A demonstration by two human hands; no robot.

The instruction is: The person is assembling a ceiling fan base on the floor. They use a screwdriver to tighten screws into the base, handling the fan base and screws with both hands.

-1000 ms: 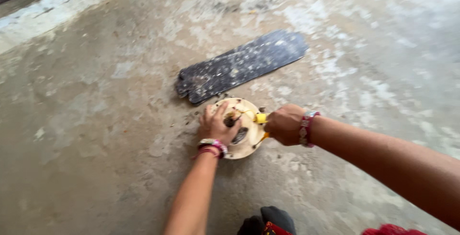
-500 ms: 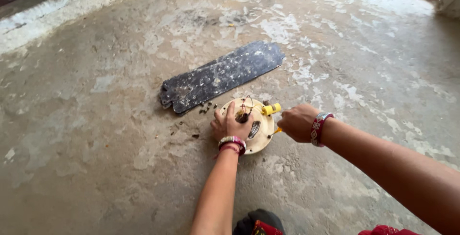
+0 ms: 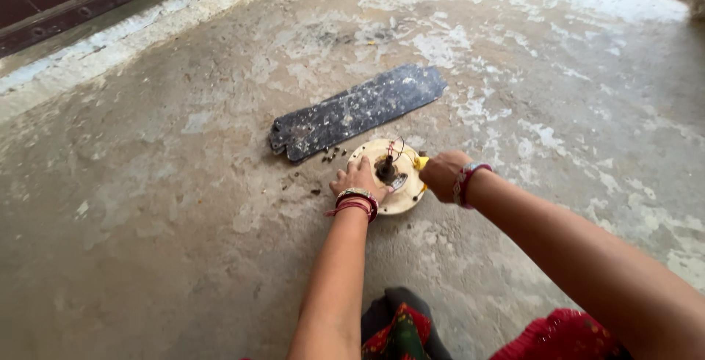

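Fan motor (image 3: 393,176) lay under the left hand (image 3: 358,182), fingers spread; right hand (image 3: 440,175) gripped a yellow-handled screwdriver (image 3: 420,163), which might have slipped off and scattered the loose screws (image 3: 330,156).

Bare concrete floor (image 3: 147,206) underfoot, grey and mottled with pale, worn patches (whitest toward the far side). Along the far left runs a dark brown wooden door (image 3: 66,0) with studded cross-rails, a whitish sill strip (image 3: 110,48) at its foot. Soft daylight brightens the far right corner.
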